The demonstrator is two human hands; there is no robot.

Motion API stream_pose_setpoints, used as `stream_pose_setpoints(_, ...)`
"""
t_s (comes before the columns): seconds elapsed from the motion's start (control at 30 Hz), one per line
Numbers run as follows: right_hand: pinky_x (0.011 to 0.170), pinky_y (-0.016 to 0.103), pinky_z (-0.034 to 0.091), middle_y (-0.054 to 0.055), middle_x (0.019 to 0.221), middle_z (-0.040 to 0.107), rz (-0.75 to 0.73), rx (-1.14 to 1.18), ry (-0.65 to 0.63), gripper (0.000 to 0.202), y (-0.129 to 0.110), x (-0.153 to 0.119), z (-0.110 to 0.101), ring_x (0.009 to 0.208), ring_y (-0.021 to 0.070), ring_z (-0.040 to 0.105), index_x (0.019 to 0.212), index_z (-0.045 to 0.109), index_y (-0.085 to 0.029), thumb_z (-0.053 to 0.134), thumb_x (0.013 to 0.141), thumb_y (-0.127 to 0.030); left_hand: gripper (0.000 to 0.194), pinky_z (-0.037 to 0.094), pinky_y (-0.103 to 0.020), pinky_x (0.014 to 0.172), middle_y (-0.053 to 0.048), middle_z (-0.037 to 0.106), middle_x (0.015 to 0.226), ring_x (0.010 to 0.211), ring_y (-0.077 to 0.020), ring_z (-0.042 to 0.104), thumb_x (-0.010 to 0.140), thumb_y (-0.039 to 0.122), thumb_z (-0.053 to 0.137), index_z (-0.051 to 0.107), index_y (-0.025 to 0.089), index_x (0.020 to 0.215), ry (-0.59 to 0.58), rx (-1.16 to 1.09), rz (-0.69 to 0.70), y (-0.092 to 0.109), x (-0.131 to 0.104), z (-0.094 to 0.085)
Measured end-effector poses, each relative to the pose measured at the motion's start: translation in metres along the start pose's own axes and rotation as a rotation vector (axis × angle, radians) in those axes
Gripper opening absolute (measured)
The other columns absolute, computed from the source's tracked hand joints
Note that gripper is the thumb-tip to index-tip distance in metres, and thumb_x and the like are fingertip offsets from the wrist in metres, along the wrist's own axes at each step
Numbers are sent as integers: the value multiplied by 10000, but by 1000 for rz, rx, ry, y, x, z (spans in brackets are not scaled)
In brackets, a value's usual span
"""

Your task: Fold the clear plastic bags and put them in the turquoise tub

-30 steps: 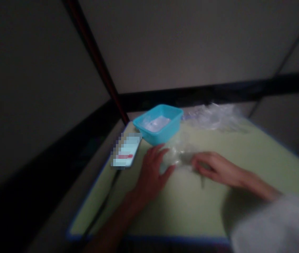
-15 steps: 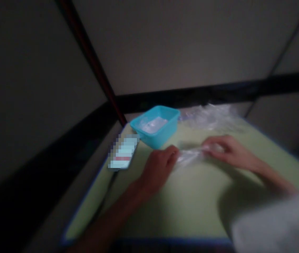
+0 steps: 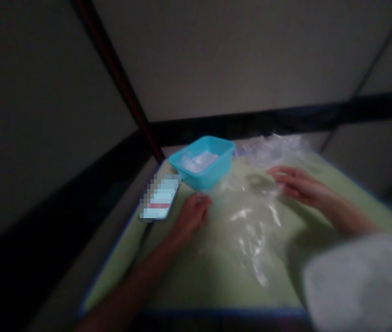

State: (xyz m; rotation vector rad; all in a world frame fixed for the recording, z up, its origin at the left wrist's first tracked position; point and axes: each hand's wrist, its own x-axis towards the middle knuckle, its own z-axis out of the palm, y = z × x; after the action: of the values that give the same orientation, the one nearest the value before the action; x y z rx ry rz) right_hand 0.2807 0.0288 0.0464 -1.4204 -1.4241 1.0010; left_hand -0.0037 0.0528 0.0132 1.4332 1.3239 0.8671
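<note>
A clear plastic bag (image 3: 251,233) is spread wide between my hands, thin and wrinkled, with bright glints on its folds. My left hand (image 3: 194,212) pinches its left edge, just in front of the turquoise basket. At the upper right edge, my right hand (image 3: 299,186) has its fingers closed on the film; blur hides the exact grip. The bag's lower part hangs toward the near side of the table. Inside the turquoise basket (image 3: 218,169) lies white and clear plastic-looking material (image 3: 201,161).
More crumpled clear plastic (image 3: 275,146) lies at the far right of the yellow-green table (image 3: 178,281). A phone (image 3: 163,198) with a lit, blurred-out screen lies left of the basket, a dark cable running from it. Walls stand behind and to the left.
The plastic, bunched narrowly between my hands before, now spreads out and hangs toward me. My left hand has moved left, and my right hand has risen slightly.
</note>
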Motion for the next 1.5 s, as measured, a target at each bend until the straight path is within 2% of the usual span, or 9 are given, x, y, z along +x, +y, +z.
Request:
stream_pose_setpoints(0.2,466,265,453,14,684,574,-27,-36,174,335,26,9,0,524,134,521,811,537,-216,627,679,-510,140,318,-188,369,85,472,470,347,-101,414,835,238,473,463,164,954,53,266,37,-19,1,-5)
stream_pose_setpoints(0.37,537,307,473,74,841,597,-259,-341,421,239,18,5,-2,650,185,565,867,533,-201,575,743,-402,235,490,-356,759,-65,591,904,853,-220,594,783,171,538,520,169,1017,280,706,495,-12,-14,-6)
stream_pose_setpoints(0.5,565,299,501,69,791,638,-411,-538,151,158,1,-10,22,664,188,607,826,580,-199,463,844,-304,246,453,-381,937,-93,566,1097,1067,-221,546,826,136,450,545,177,1049,67,702,712,-7,-24,13)
stream_pose_setpoints(0.63,848,398,509,126,1094,652,-534,-652,-161,291,5,-23,56,993,248,623,1090,597,-170,398,907,-278,506,348,-423,1071,-162,393,1409,1310,-262,369,844,254,496,382,129,1321,-188,722,677,-11,-27,38)
stream_pose_setpoints(0.8,1070,466,327,220,1433,359,-622,-834,-220,644,35,-28,79,1338,293,316,1378,381,-53,409,903,-486,717,233,-484,1116,-251,272,1460,1382,-336,192,836,453,496,315,-2,1359,-267,939,645,-19,-29,45)
stream_pose_setpoints(1.03,1094,479,272,154,1463,319,-574,-972,-221,692,58,-35,45,1349,273,289,1455,246,-148,390,902,-537,750,214,-496,1111,-231,224,1484,1390,-346,149,823,532,491,341,28,1358,-254,1001,647,-16,-32,41)
stream_pose_setpoints(1.23,1085,522,254,134,1463,339,-498,-967,-173,653,68,-30,16,1343,291,301,1439,290,-185,388,899,-538,733,205,-496,1114,-221,227,1488,1393,-348,139,820,515,523,351,39,1351,-254,937,623,-19,-30,43)
stream_pose_setpoints(1.37,1020,478,367,146,1366,484,-420,-814,-73,544,66,-18,8,1238,286,462,1354,420,-169,383,912,-485,489,298,-430,1084,-194,357,1424,1342,-278,308,886,354,463,401,87,1292,-58,716,586,-30,-11,36)
stream_pose_setpoints(1.5,891,449,446,149,1088,632,-385,-762,93,374,68,3,-3,1011,293,581,1093,610,-154,456,863,-406,257,402,-422,976,-124,558,1110,1109,-247,505,831,164,499,520,134,1085,162,641,501,-34,19,23)
